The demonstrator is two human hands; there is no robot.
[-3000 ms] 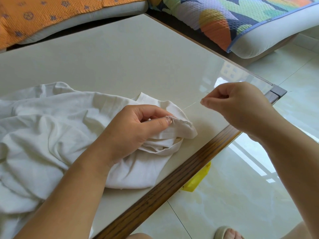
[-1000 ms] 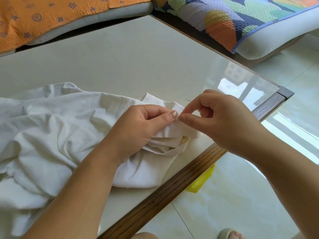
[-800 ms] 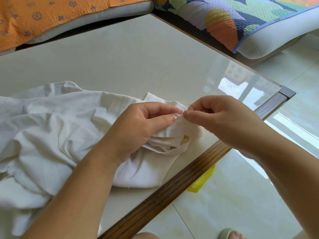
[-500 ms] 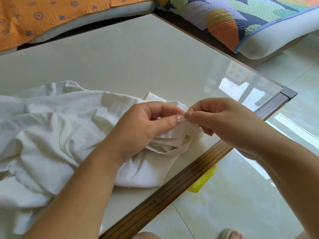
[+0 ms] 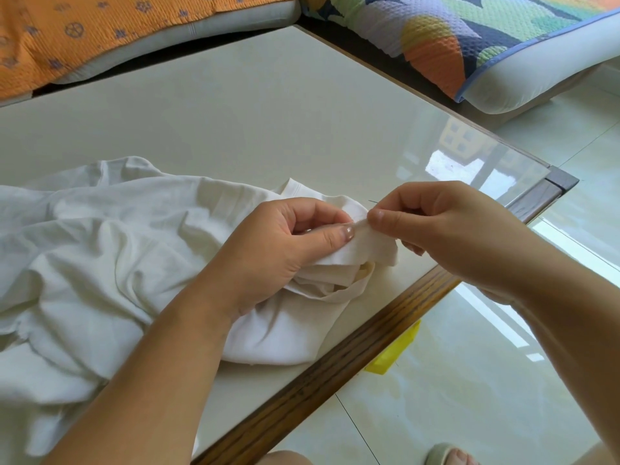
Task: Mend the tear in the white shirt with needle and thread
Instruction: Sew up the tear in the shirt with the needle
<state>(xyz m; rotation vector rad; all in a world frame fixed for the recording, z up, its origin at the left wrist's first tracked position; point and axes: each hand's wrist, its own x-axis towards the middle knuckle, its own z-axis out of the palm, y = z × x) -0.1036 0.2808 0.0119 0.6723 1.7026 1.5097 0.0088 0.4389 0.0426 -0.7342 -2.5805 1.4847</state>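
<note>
Now: white shirt (image 5: 100,246) lies bunched on counter (image 5: 235,112), left-centre of frame, one fold raised at centre. Left hand (image 5: 278,250): thumb and forefinger pinch that fold. Right hand (image 5: 453,236): back from pull-out toward right of frame, fingertips closed on needle (image 5: 371,202), tip showing just beside fold. Thread not discernible. Judgement: last stitch drawn through, next stitch starting, mend unfinished.
</note>
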